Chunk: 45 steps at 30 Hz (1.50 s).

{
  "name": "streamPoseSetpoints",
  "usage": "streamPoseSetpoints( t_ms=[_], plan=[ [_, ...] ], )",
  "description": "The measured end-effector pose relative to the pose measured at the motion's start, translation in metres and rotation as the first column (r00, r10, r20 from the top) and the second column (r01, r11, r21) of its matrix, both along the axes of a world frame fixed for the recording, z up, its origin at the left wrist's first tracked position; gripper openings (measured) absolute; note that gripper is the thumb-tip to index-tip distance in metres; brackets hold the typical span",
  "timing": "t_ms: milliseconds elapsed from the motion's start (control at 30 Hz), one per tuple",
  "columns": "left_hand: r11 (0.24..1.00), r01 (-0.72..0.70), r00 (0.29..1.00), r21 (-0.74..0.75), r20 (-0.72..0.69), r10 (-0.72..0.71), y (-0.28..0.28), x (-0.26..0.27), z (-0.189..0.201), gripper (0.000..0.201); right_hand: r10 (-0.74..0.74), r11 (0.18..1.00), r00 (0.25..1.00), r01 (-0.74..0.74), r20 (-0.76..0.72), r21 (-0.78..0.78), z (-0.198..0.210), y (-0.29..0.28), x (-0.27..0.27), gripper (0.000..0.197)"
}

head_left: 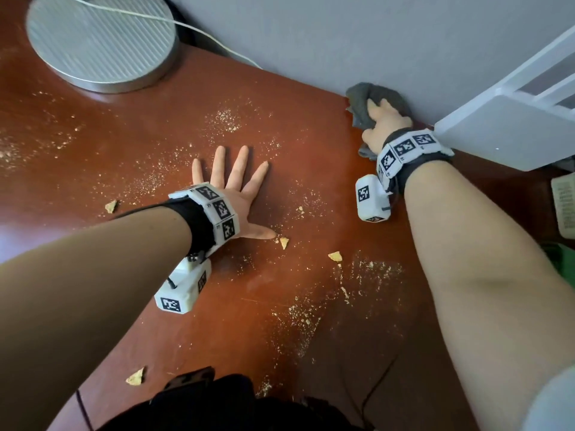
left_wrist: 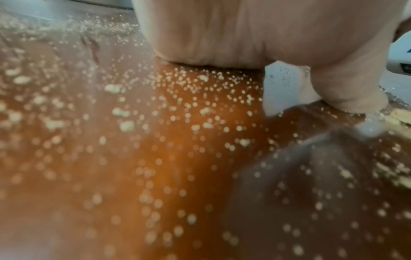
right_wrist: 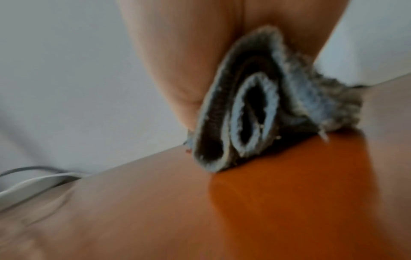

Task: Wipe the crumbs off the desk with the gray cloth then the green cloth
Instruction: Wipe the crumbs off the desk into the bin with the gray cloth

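Gray cloth (head_left: 362,101) sits bunched under the right hand (head_left: 384,126), whose fingers curl round it against the desk (head_left: 311,119) at the wall. Well to its left, the left hand (head_left: 231,194) lies flat with fingers spread wide, holding nothing, crumbs (head_left: 228,118) scattered just beyond its fingertips and around it

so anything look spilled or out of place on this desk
Yes: crumbs are scattered across most of the desk, with a few larger chip pieces among them. The left hand lies flat among the crumbs; the right hand holds the gray cloth by the wall.
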<state>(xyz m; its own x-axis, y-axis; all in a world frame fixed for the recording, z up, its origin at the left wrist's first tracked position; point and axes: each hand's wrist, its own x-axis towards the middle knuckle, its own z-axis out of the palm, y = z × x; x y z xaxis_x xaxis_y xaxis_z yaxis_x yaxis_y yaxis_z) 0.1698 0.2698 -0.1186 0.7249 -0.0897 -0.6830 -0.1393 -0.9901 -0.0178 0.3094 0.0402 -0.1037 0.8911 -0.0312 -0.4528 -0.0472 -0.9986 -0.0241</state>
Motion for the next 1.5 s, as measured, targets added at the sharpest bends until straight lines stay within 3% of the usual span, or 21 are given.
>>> streamPoseSetpoints(
  t_ms=[67, 133, 233, 267, 333, 400, 467, 533, 600, 633, 733, 800, 833, 867, 933, 1033, 1067, 1133, 1267, 1400, 1500],
  plan=[
    [1.0, 0.001, 1.0, -0.003, 0.004, -0.001, 0.001, 0.0, -0.001, 0.119, 0.236, 0.97, 0.972, -0.235, 0.003, 0.056, 0.005, 0.018, -0.016, 0.064],
    [1.0, 0.002, 1.0, -0.006, 0.009, -0.002, 0.001, 0.0, -0.001, 0.12, 0.461, 0.88, 0.887, -0.455, -0.015, 0.132, 0.011, 0.034, -0.043, 0.065],
    [1.0, 0.0, 1.0, 0.004, 0.005, 0.0, 0.0, 0.0, -0.001, 0.12, 0.604, 0.79, 0.78, -0.561, -0.163, 0.248, 0.021, 0.034, -0.075, 0.06],
    [1.0, 0.0, 1.0, 0.008, 0.004, 0.0, 0.0, 0.0, -0.001, 0.12, 0.564, 0.817, 0.799, -0.505, -0.208, 0.278, 0.03, 0.027, -0.077, 0.056],
    [1.0, 0.003, 1.0, 0.015, 0.001, -0.003, -0.002, 0.0, 0.0, 0.121, 0.35, 0.895, 0.908, -0.25, -0.232, 0.37, 0.05, 0.005, -0.071, 0.052],
    [1.0, 0.003, 1.0, 0.02, -0.001, -0.003, -0.002, 0.0, 0.001, 0.121, 0.141, 0.914, 0.988, -0.105, -0.064, 0.392, 0.054, -0.022, -0.053, 0.053],
    [1.0, 0.0, 1.0, 0.02, 0.003, 0.0, -0.002, -0.001, 0.001, 0.121, -0.026, 0.969, 0.992, -0.005, 0.122, 0.246, 0.036, -0.044, -0.036, 0.053],
    [1.0, -0.003, 1.0, 0.015, 0.007, 0.003, -0.002, -0.001, 0.001, 0.121, -0.116, 0.992, 0.983, 0.108, 0.141, 0.064, 0.011, -0.046, -0.037, 0.054],
    [1.0, -0.005, 1.0, 0.012, 0.009, 0.005, -0.001, -0.002, 0.001, 0.121, -0.124, 0.992, 0.988, 0.126, 0.097, -0.02, -0.003, -0.036, -0.054, 0.062],
    [1.0, -0.005, 1.0, 0.011, 0.009, 0.005, -0.002, -0.002, 0.001, 0.121, -0.064, 0.998, 0.995, 0.064, 0.076, 0.004, -0.003, -0.03, -0.067, 0.065],
    [1.0, -0.005, 1.0, 0.011, 0.013, 0.005, -0.002, -0.002, 0.001, 0.121, 0.268, 0.943, 0.961, -0.249, -0.061, 0.221, 0.009, -0.019, -0.105, 0.066],
    [1.0, -0.005, 1.0, 0.006, 0.017, 0.005, -0.002, -0.002, 0.0, 0.121, 0.406, 0.893, 0.879, -0.323, -0.252, 0.313, 0.027, -0.022, -0.113, 0.061],
    [1.0, -0.001, 1.0, 0.005, 0.02, 0.001, -0.001, -0.002, 0.0, 0.121, 0.407, 0.894, 0.867, -0.313, -0.287, 0.322, 0.035, -0.026, -0.11, 0.058],
    [1.0, 0.004, 1.0, 0.006, 0.021, -0.004, -0.001, -0.002, -0.001, 0.121, 0.36, 0.906, 0.9, -0.273, -0.247, 0.324, 0.039, -0.031, -0.104, 0.056],
    [1.0, 0.004, 1.0, 0.006, 0.022, -0.005, 0.0, -0.002, -0.001, 0.121, 0.109, 0.933, 0.993, -0.09, -0.036, 0.348, 0.041, -0.043, -0.087, 0.056],
    [1.0, 0.002, 1.0, 0.012, 0.017, -0.002, -0.001, -0.002, 0.0, 0.121, -0.295, 0.928, 0.945, 0.248, 0.142, 0.277, 0.018, -0.047, -0.072, 0.053],
    [1.0, 0.002, 1.0, 0.015, 0.014, -0.002, -0.001, -0.002, -0.001, 0.121, -0.327, 0.934, 0.932, 0.295, 0.154, 0.201, 0.01, -0.044, -0.071, 0.052],
    [1.0, 0.001, 1.0, 0.02, 0.009, -0.001, -0.001, -0.001, 0.0, 0.121, -0.244, 0.967, 0.961, 0.23, 0.134, 0.11, 0.003, -0.035, -0.072, 0.054],
    [1.0, 0.001, 1.0, 0.017, 0.005, -0.001, -0.002, -0.001, 0.0, 0.12, 0.069, 0.978, 0.996, -0.057, -0.052, 0.2, 0.014, -0.027, -0.069, 0.057],
    [1.0, 0.003, 1.0, 0.019, 0.006, -0.003, -0.002, -0.001, 0.0, 0.121, -0.206, 0.964, 0.968, 0.176, 0.143, 0.198, 0.017, -0.039, -0.036, 0.055],
    [1.0, 0.003, 1.0, 0.017, 0.003, -0.003, -0.002, -0.001, -0.001, 0.121, -0.297, 0.948, 0.948, 0.278, 0.114, 0.156, 0.003, -0.031, -0.014, 0.059]
  ],
)
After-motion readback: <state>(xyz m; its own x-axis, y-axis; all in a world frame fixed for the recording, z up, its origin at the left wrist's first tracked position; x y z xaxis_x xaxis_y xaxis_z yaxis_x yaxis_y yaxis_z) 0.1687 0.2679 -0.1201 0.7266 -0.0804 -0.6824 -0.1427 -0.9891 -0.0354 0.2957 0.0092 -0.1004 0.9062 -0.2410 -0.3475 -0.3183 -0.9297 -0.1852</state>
